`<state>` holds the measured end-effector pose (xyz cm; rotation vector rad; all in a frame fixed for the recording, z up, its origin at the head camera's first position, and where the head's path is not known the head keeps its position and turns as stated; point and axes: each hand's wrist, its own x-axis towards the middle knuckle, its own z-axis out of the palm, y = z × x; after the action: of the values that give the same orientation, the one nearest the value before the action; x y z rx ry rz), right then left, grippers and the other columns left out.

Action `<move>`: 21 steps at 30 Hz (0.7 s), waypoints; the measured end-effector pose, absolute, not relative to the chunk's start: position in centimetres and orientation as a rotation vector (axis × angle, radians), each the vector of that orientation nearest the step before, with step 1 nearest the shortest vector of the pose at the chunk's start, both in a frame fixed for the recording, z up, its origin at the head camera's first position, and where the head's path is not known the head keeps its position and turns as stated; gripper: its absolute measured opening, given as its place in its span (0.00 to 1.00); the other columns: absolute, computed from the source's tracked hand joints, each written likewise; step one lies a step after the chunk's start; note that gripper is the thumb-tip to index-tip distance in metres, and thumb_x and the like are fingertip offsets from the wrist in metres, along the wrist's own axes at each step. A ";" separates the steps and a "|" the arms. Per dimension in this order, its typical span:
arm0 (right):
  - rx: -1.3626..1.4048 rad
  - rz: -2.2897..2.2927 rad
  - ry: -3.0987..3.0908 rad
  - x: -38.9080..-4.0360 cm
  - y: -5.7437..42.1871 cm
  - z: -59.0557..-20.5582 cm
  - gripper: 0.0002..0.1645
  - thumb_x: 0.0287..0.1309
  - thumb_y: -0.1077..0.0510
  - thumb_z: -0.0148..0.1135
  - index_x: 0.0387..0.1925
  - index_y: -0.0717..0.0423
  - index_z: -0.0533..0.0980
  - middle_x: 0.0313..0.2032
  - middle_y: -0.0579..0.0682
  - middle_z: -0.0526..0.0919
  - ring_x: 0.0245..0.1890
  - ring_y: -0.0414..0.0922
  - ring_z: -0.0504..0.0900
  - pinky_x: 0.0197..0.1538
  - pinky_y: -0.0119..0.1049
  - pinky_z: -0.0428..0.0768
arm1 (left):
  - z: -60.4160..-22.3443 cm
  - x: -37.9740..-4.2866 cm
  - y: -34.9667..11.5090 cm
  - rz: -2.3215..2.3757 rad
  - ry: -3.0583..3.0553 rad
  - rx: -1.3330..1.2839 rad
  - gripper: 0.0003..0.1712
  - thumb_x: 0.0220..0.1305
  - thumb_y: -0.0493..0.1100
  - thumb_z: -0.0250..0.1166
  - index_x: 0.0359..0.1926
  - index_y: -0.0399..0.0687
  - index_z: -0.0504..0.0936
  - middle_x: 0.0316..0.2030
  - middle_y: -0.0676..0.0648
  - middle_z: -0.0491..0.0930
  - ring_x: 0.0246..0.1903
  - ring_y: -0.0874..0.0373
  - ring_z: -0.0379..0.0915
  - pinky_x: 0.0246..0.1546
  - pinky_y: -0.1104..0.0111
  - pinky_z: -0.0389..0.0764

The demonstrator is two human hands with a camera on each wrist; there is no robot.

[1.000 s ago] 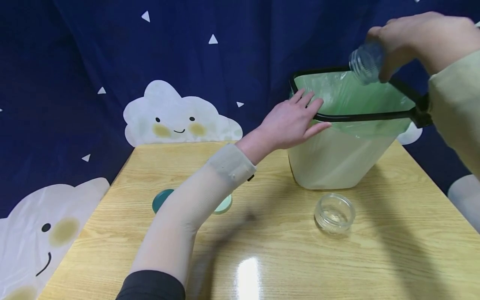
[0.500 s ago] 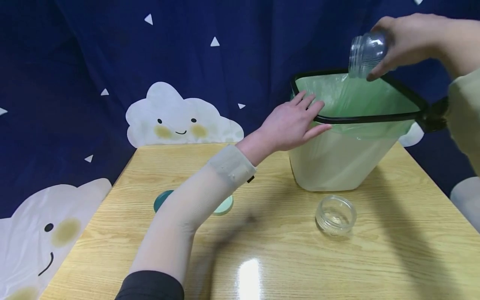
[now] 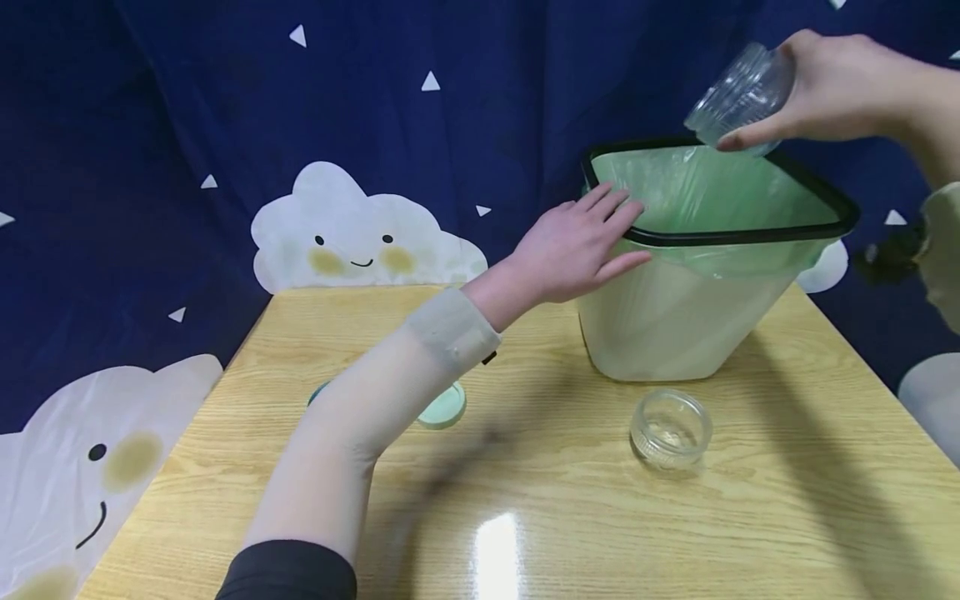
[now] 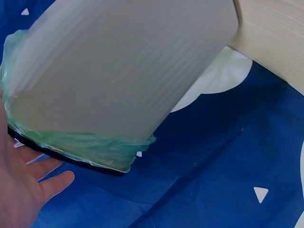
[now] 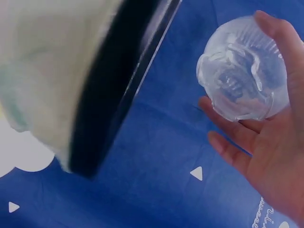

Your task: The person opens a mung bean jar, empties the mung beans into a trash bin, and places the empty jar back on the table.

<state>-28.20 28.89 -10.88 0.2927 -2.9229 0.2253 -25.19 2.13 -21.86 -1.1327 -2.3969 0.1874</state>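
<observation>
My right hand [image 3: 847,87] grips a clear ribbed jar [image 3: 750,96] above the back right of the bin, thumb along its lower side. The jar tilts, its threaded mouth facing up and to the left. In the right wrist view, the jar [image 5: 242,71] sits between thumb and fingers beside the bin's dark rim. My left hand [image 3: 573,242] lies at the left front corner of the white bin [image 3: 667,317], its fingers straight over the black rim [image 3: 750,237]. A green bag [image 3: 720,196] lines the bin and folds over its rim.
On the wooden table [image 3: 570,517] a short clear jar [image 3: 670,429] stands in front of the bin. A mint lid [image 3: 444,407] lies beside my left forearm, which mostly hides a teal lid [image 3: 318,392]. A dark blue curtain [image 3: 510,100] hangs behind.
The jar in my right hand has turned from mouth down-left to mouth up-left, and the right forearm has shifted right. My left arm has slid slightly left, covering more of the teal lid.
</observation>
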 end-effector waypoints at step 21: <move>0.310 0.857 -2.715 -26.0 28.1 -12.3 0.52 0.60 0.53 0.65 0.75 0.57 0.44 0.69 0.71 0.55 0.65 0.71 0.56 0.67 0.61 0.50 | -22.5 -25.2 -1.9 0.135 -2.381 -1.162 0.40 0.72 0.67 0.43 0.74 0.46 0.58 0.71 0.43 0.57 0.70 0.50 0.53 0.65 0.58 0.63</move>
<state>-25.98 28.14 -12.26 0.3102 -2.7148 0.8573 -25.21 -1.86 -22.50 -1.1623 -2.3814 0.1346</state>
